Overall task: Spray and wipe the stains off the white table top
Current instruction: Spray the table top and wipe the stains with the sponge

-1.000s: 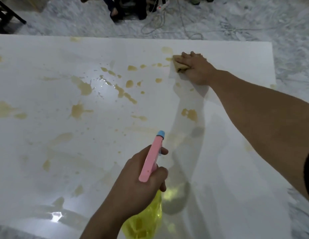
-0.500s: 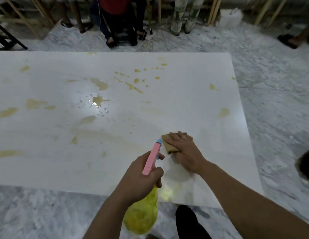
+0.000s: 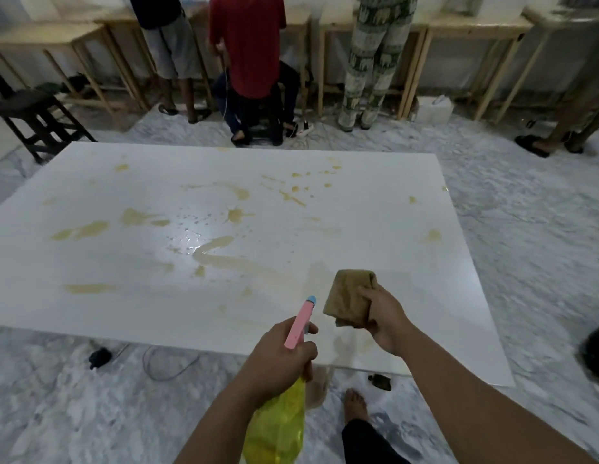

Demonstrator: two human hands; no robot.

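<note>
The white table top [image 3: 375, 236] carries several yellow-brown stains [image 3: 236, 214] and a wet smear across its middle. My left hand [image 3: 278, 360] grips a spray bottle [image 3: 278, 426] with a yellow body and a pink head, its blue nozzle aimed at the table from the near edge. My right hand [image 3: 385, 316] holds a folded brown cloth [image 3: 350, 296] lifted just above the near right part of the table.
Three people stand at wooden benches [image 3: 475, 25] beyond the table's far edge. A dark chair [image 3: 37, 118] stands at the far left. Cables [image 3: 164, 363] and a black plug lie on the marble floor under the near edge. My bare foot [image 3: 356, 403] is below.
My right hand drew the cloth back from the far side to the near edge, then lifted it off the table. The view pulled back from the table. The left hand keeps the bottle.
</note>
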